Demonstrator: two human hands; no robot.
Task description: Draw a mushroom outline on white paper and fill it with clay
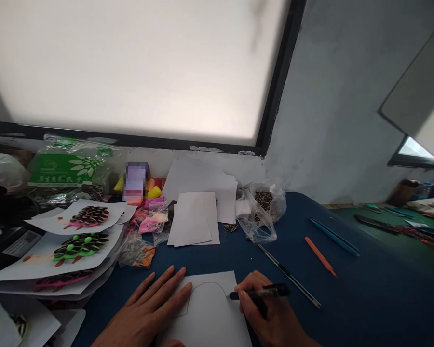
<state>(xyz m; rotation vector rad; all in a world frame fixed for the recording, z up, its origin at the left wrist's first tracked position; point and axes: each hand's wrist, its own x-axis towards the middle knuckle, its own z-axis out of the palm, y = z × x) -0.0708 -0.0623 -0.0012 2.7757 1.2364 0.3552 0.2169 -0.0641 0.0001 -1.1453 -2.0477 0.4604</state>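
A white sheet of paper [211, 320] lies on the blue table in front of me, with a thin curved arch line drawn on it. My left hand [148, 308] rests flat on the paper's left side, fingers stretched out. In my right hand [271, 313] is a black pen [256, 293], pinched between thumb and fingers. Its tip is at the right end of the arch line, near the sheet's right edge.
Left, papers with seed-covered hedgehog figures [81, 248] are stacked. Behind are bags of coloured clay [154, 217], a phone [135, 180], blank sheets [195, 217] and a bag of seeds [264, 205]. A clear pen [292, 279], orange marker [320, 255] and blue pen [334, 236] lie right.
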